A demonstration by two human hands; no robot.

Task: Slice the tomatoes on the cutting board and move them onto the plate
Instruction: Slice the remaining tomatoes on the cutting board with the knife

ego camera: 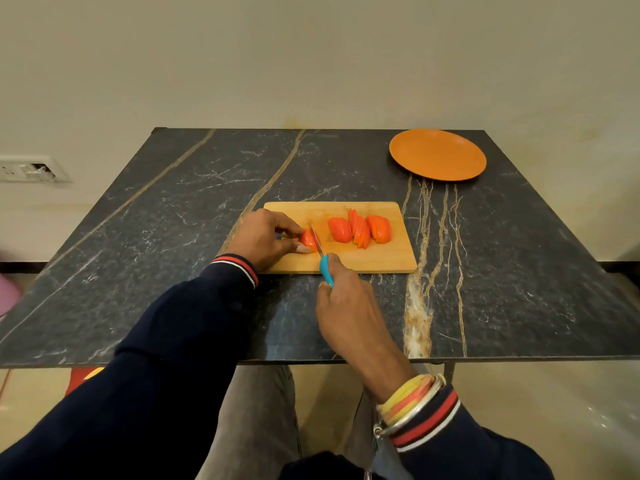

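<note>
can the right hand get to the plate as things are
Probably yes: only the low cutting board and tomato slices lie between the right hand and the plate, though that hand grips the knife.

Dark navy sleeves (166, 341) end in ribbed cuffs striped red and white — the left cuff (239, 268) at the near-left corner of the cutting board (381, 258), the right cuff (429, 420) well nearer than it, beside yellow, orange and silver bangles (408, 396). Grey trousers (259, 410).

board (381, 259): bare wood, matt. table (166, 237): dark veined stone, smooth, slight sheen. plate (438, 154): orange, smooth, looks plastic, satin. my knife (325, 270): shiny metal blade, glossy blue plastic handle. tomatoes (341, 230): glossy skin. my sleeves (194, 323): knit cloth, matt.
</note>
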